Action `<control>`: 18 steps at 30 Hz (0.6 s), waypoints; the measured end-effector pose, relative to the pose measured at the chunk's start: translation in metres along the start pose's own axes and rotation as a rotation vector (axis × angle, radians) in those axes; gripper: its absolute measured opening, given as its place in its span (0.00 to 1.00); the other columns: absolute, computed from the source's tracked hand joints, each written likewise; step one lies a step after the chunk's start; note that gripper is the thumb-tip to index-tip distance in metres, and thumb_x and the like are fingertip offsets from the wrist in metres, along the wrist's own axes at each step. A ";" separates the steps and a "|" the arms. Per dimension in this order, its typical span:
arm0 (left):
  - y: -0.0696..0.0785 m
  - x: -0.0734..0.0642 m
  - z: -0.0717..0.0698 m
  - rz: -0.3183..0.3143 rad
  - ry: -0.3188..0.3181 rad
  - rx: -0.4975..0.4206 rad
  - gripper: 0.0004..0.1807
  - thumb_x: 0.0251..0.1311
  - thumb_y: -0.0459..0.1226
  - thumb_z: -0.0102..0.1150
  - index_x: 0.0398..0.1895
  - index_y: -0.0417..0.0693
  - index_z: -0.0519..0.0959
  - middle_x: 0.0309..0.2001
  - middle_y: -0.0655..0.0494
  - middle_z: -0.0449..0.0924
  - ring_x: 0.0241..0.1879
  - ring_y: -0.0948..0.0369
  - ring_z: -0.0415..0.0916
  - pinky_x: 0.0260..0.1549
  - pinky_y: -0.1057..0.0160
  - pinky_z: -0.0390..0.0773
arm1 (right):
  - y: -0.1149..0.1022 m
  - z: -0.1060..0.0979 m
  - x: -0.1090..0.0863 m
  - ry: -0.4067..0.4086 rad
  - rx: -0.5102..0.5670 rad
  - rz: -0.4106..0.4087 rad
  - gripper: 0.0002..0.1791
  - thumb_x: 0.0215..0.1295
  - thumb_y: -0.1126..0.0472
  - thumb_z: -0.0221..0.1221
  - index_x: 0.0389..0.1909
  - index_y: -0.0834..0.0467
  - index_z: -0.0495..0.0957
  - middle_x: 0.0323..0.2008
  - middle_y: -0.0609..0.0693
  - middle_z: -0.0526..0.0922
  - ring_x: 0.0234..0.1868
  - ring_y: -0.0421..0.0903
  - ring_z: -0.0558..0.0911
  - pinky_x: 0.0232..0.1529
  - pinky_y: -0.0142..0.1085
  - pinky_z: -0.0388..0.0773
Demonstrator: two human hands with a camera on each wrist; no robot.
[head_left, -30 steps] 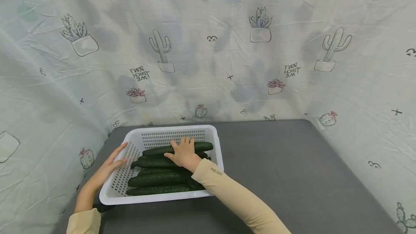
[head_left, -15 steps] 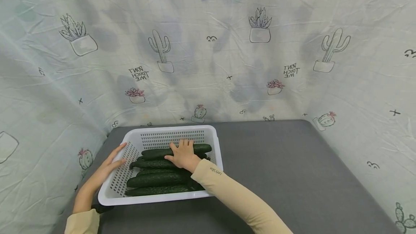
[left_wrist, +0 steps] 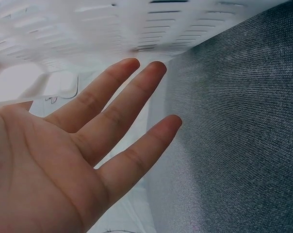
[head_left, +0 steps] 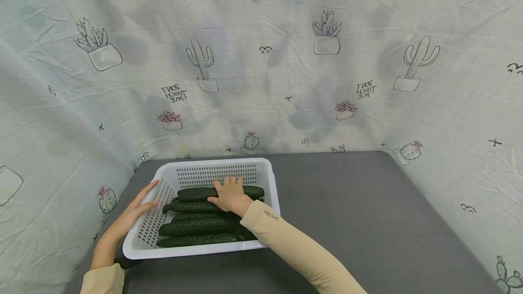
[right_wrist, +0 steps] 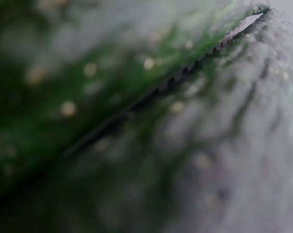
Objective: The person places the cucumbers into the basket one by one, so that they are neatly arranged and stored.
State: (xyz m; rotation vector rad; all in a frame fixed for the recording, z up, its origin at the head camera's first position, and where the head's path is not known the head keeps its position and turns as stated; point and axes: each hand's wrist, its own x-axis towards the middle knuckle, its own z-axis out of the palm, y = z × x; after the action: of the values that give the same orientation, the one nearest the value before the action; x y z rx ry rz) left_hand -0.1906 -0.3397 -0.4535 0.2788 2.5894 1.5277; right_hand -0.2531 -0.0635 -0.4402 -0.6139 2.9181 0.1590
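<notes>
A white slotted plastic basket (head_left: pixel 201 251) holds several dark green cucumbers lying lengthwise, side by side. My right hand (head_left: pixel 230 195) spans the farthest cucumber (head_left: pixel 196 193), fingers spread over its far side and thumb on its near side. In the right wrist view a blurred cucumber (right_wrist: pixel 103 63) fills the upper left, with bumpy cucumber skin (right_wrist: pixel 195 160) close below it. My left hand (head_left: pixel 132 214) is at the basket's left side, thumb over the rim. The left wrist view shows three straight fingers (left_wrist: pixel 120 116) under the basket wall (left_wrist: pixel 98 34), palm bare.
The basket stands on a grey cloth-covered table (head_left: pixel 339 212), with table surface stretching to its right. A pale curtain (head_left: pixel 269 76) printed with potted cacti closes off the back and both sides. A small dark object (head_left: pixel 128 263) shows by my left wrist.
The farthest cucumber has shifted slightly toward me and down in the basket, my right hand moving a little with it. My left hand keeps its place at the basket's side.
</notes>
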 end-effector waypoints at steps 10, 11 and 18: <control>0.002 -0.001 0.001 -0.008 0.003 -0.002 0.35 0.71 0.43 0.38 0.74 0.59 0.34 0.69 0.29 0.34 0.58 0.28 0.54 0.35 0.47 0.75 | 0.003 -0.003 -0.001 0.008 0.054 0.011 0.29 0.63 0.29 0.33 0.62 0.33 0.59 0.59 0.50 0.64 0.61 0.49 0.64 0.60 0.47 0.60; 0.003 -0.002 0.001 -0.008 0.003 -0.002 0.35 0.71 0.43 0.38 0.74 0.59 0.34 0.69 0.29 0.34 0.58 0.27 0.54 0.35 0.47 0.75 | 0.003 -0.004 -0.001 0.009 0.055 0.009 0.29 0.63 0.29 0.32 0.62 0.33 0.59 0.60 0.49 0.64 0.61 0.50 0.64 0.60 0.47 0.60; 0.002 -0.001 0.001 -0.005 -0.001 -0.003 0.35 0.71 0.44 0.38 0.74 0.59 0.33 0.69 0.29 0.34 0.58 0.28 0.54 0.34 0.47 0.75 | 0.007 -0.011 -0.004 0.030 0.099 -0.002 0.28 0.64 0.31 0.35 0.61 0.35 0.62 0.63 0.51 0.62 0.64 0.52 0.62 0.62 0.49 0.58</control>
State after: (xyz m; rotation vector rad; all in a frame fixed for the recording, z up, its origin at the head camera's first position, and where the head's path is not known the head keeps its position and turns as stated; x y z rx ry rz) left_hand -0.1891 -0.3381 -0.4518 0.2722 2.5846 1.5297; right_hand -0.2540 -0.0569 -0.4283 -0.6078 2.9331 0.0051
